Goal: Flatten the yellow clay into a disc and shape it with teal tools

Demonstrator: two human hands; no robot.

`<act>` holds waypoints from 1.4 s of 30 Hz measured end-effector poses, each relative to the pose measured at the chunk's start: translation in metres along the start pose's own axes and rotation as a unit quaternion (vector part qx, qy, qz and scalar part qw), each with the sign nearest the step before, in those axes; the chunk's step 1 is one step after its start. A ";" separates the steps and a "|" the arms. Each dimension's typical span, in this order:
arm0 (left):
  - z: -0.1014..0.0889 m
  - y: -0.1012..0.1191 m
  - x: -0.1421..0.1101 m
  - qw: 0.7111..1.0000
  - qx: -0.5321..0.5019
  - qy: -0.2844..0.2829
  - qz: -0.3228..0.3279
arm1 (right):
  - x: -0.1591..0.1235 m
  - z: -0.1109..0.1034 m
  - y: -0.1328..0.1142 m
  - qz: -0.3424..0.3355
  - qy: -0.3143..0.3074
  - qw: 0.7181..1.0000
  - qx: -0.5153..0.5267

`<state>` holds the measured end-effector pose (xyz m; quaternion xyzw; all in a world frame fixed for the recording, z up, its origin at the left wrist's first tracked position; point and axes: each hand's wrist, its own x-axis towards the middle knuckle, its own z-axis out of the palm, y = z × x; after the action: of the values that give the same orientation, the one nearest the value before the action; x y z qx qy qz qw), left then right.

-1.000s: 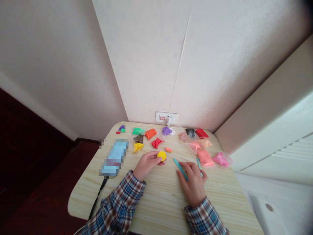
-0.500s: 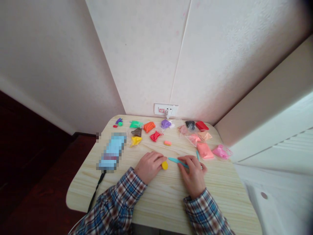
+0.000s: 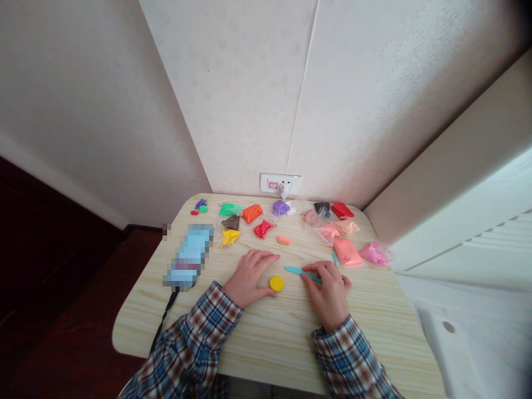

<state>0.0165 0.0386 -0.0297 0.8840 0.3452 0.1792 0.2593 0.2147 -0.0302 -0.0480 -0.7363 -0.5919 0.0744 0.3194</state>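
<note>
A flat round yellow clay disc [image 3: 276, 284] lies on the wooden table [image 3: 266, 343]. My left hand [image 3: 251, 277] rests to its left, thumb and fingers spread apart with the disc by the gap between them. My right hand [image 3: 328, 288] grips a light blue plastic clay knife [image 3: 294, 270], its blade pointing left just above the disc. Behind both hands sits a small pink and yellow clay piece [image 3: 284, 240]. A second light blue tool [image 3: 334, 259] shows partly beyond my right hand.
Bagged clay in several colours lines the back, among it an orange packet [image 3: 252, 213] and a coral packet [image 3: 348, 252]. A blurred-out phone [image 3: 191, 255] with a black cable lies at left. Small purple and green clay pieces [image 3: 201, 205] sit in the far left corner. A wall socket [image 3: 280, 183] is behind.
My left hand has let go of the yellow disc and spread its fingers. The disc now lies flat on the table. My right hand keeps its hold on the clay knife.
</note>
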 end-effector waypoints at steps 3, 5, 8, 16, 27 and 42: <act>0.004 0.008 0.003 1.000 0.001 0.021 -0.014 | 0.000 0.001 0.002 -0.002 0.005 1.000 0.005; 0.005 0.011 0.004 1.000 0.000 0.026 -0.011 | 0.000 0.002 0.003 -0.005 0.010 1.000 0.007; 0.004 0.010 0.003 1.000 -0.003 0.027 -0.005 | -0.001 0.002 0.003 -0.013 0.016 1.000 0.009; 0.004 0.003 0.000 0.998 0.016 0.050 -0.025 | -0.004 0.002 0.001 -0.061 -0.006 0.998 0.027; 0.005 0.010 0.006 0.999 0.006 0.036 -0.027 | -0.001 0.001 -0.015 -0.120 -0.033 0.991 0.047; 0.011 0.013 0.010 0.999 0.011 0.038 -0.028 | 0.015 -0.001 -0.010 -0.161 -0.065 0.984 0.039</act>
<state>0.0352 0.0338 -0.0295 0.8695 0.3811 0.2017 0.2407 0.2112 -0.0159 -0.0372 -0.6117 -0.7190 0.0925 0.3169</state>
